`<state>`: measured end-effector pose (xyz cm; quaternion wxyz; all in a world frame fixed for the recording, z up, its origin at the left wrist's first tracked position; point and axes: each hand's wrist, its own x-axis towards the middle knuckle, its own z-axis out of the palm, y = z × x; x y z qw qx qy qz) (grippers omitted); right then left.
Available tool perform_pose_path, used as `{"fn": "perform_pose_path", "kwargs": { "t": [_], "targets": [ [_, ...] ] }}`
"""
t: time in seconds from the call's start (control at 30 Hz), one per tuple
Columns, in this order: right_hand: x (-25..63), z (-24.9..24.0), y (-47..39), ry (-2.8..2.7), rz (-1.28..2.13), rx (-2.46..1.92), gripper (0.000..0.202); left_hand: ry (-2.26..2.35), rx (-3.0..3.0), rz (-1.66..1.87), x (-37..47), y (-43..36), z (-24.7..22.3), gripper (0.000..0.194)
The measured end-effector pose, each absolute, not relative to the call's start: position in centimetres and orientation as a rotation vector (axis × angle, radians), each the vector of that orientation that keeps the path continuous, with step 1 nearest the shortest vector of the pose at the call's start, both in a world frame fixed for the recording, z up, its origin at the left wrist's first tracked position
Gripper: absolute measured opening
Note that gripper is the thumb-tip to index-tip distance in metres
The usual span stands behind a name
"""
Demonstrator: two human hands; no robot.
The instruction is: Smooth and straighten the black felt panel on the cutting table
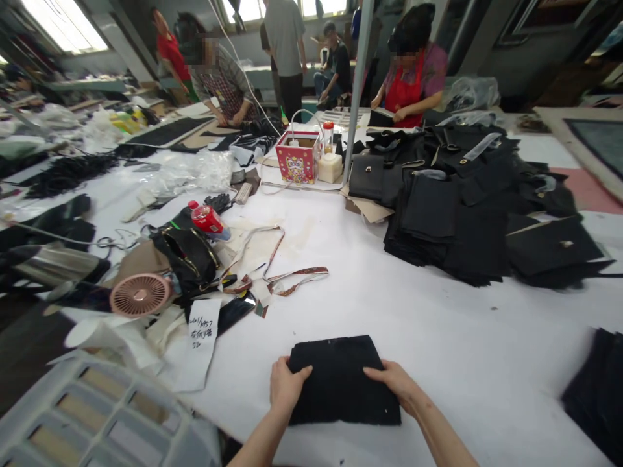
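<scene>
Fabric piece: the black fabric piece (343, 381) lies flat on the white tabletop (413, 311), right before us.
Left hand: our left hand (285, 387) pinches its left edge, thumb on top.
Right hand: our right hand (396, 384) rests on its right side, fingers loosely curled (palm down).
Doing it well: we judge both edges should stay taut and square.
Writing: the paper slip (203, 324) bears handwriting, too small to read.
</scene>
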<state>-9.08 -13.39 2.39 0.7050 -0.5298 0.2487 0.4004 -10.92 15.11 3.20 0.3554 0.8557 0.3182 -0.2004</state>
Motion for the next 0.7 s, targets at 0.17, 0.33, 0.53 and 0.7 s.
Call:
{"fn": "perform_pose_path", "kwargs": {
  "t": [0.17,0.33,0.53,0.7],
  "targets": [
    [-9.7,2.2,-14.0,0.519,0.833,-1.235,0.042,0.897,2.137,-0.558,-11.4,14.2,3.9,0.057],
    [-10.6,2.4,-14.3,0.486,0.801,-1.243,0.042,0.811,1.917,-0.591,-11.9,13.9,4.8,0.047],
    [-11.2,3.0,-14.5,0.433,0.800,-1.252,0.043,0.588,1.913,-0.470,-12.5,13.9,6.2,0.032],
    [-12.0,3.6,-14.5,0.419,0.734,-1.272,0.045,0.480,1.792,-0.476,-12.3,14.8,6.8,0.035]
  ]
}}
